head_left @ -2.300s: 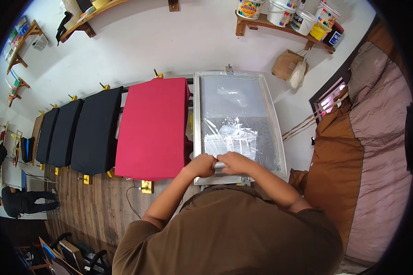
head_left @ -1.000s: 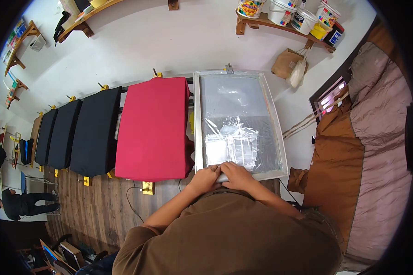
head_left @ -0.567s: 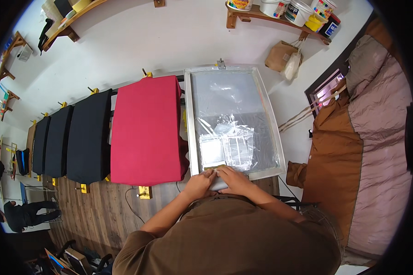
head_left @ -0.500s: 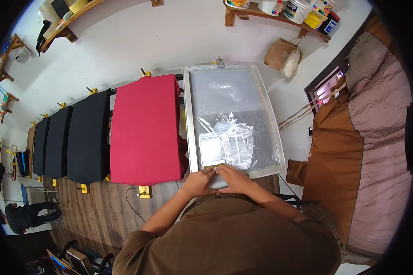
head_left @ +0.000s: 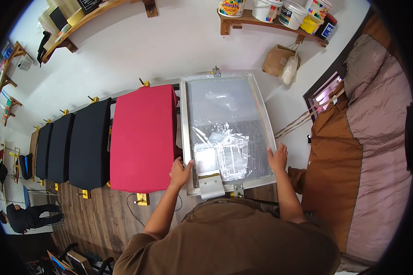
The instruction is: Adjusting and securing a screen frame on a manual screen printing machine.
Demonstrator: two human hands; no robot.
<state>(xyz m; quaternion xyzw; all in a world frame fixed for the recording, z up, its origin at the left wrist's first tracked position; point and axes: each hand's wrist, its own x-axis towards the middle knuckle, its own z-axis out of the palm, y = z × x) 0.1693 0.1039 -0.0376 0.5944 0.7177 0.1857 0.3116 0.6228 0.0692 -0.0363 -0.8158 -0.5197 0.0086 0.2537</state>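
Note:
A silk-screen printing frame point(head_left: 184, 123) with pale metal sides lies in front of me. White ink is smeared over the lower part of its mesh point(head_left: 234, 156). My left hand point(head_left: 181, 172) holds the frame's left side near the close corner, thumb towards the frame. On the opposite side my right hand point(head_left: 277, 158) grips the right edge a little farther up. A squeegee point(head_left: 211, 185) with a pale, broad handle rests unheld across the near rail, its blade end over the mesh. What lies beneath the frame is hidden.
Left of the frame stands a board covered in red fabric point(head_left: 142, 137), then several in black fabric point(head_left: 89, 142). Yellow clamps point(head_left: 142, 199) sit at their ends. A shelf point(head_left: 257, 20) holds paint tubs. Brown and pinkish cloth point(head_left: 330, 174) hangs right. Another person point(head_left: 30, 216) is far left.
Both hands have let go of the squeegee at the near rail and moved apart to the frame's two sides. The squeegee now rests there alone. The view has shifted slightly.

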